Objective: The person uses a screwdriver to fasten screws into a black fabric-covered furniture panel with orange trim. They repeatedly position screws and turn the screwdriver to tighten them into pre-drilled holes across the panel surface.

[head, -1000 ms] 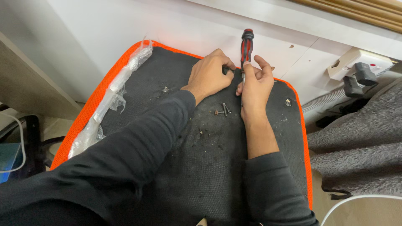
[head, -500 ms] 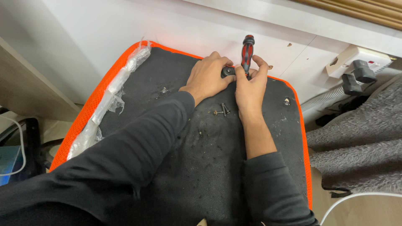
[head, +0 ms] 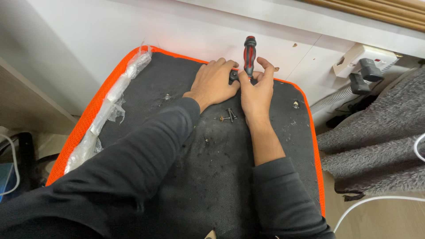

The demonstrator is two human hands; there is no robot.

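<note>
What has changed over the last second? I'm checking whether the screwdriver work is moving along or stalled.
Little changed. The right hand shifted its grip slightly on the red-and-black screwdriver, which stayed upright at the far edge of the black pad with orange trim. The left hand stayed pressed on the small dark part beside the tip. The loose screws and the plastic wrap did not move.

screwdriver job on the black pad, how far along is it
Done: nothing I can confirm; loose screws lie on the black pad, not fitted. In hand: the right hand holds the screwdriver upright at the pad's far edge while the left hand steadies a small dark part there. Left: those loose screws, probably.
</note>
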